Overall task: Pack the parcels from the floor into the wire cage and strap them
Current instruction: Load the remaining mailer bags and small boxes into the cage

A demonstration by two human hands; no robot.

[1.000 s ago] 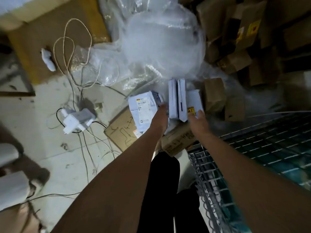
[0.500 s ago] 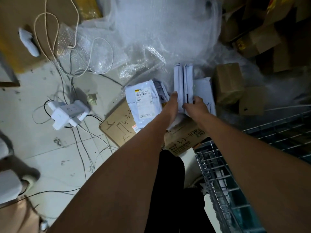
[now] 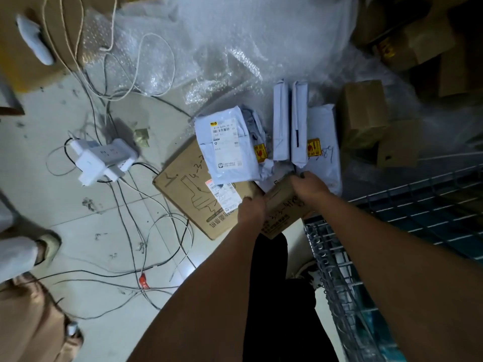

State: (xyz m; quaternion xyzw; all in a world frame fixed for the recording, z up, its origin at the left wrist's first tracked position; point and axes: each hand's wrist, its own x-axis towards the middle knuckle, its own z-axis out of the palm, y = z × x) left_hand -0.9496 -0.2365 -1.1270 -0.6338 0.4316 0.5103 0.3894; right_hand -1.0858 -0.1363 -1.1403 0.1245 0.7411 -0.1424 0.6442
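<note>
Both hands (image 3: 281, 198) grip the cardboard parcel (image 3: 281, 214) between them.

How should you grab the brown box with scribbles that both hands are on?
Probably by its two opposite short edges, one hand each side, as now: left hand and right hand flank the small cardboard box, which lies tilted, wire cage alongside.
</note>
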